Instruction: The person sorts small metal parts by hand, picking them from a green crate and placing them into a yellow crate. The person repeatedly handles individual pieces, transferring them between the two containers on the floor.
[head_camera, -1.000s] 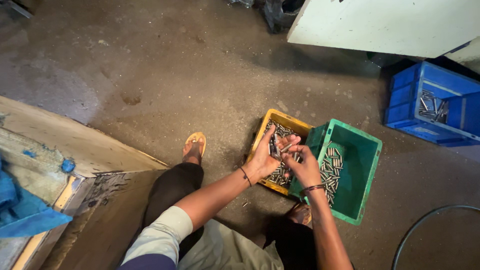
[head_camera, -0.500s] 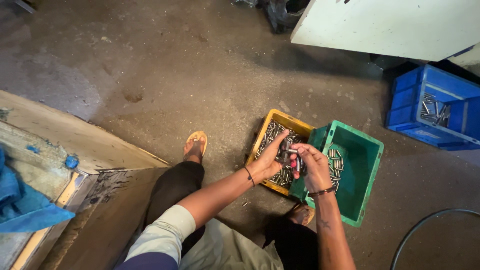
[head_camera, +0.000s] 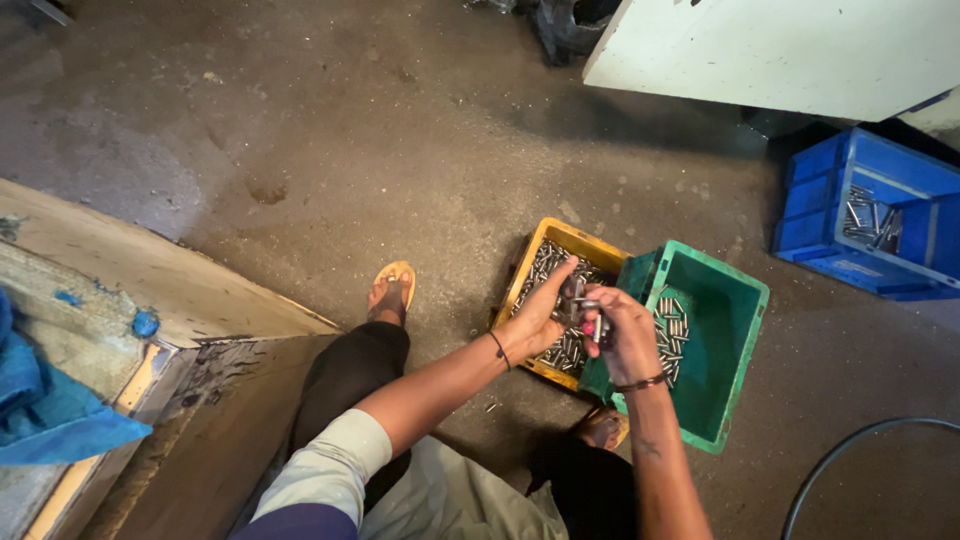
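Observation:
My left hand (head_camera: 541, 312) is over the yellow crate (head_camera: 530, 262) of small metal cylinders (head_camera: 548, 262), fingers closed around a few of the metal pieces. My right hand (head_camera: 622, 330) is closed on a small pink-handled tool (head_camera: 598, 327) and holds it against a metal piece between the two hands, above the seam between the crates. The green crate (head_camera: 735, 340) stands tilted to the right of the yellow one, with several metal cylinders (head_camera: 670, 330) lying against its near-left wall.
A blue bin (head_camera: 880, 215) with metal parts stands at the right. A white panel (head_camera: 780, 50) is at the top right. A wooden bench (head_camera: 120, 280) with a blue cloth (head_camera: 50, 400) is on the left. My sandalled foot (head_camera: 392, 288) rests on the concrete floor. A black hose (head_camera: 850, 450) curves at the bottom right.
Both hands have come closer together over the yellow crate's right edge, and the right hand has brought the tool up against the piece held by the left.

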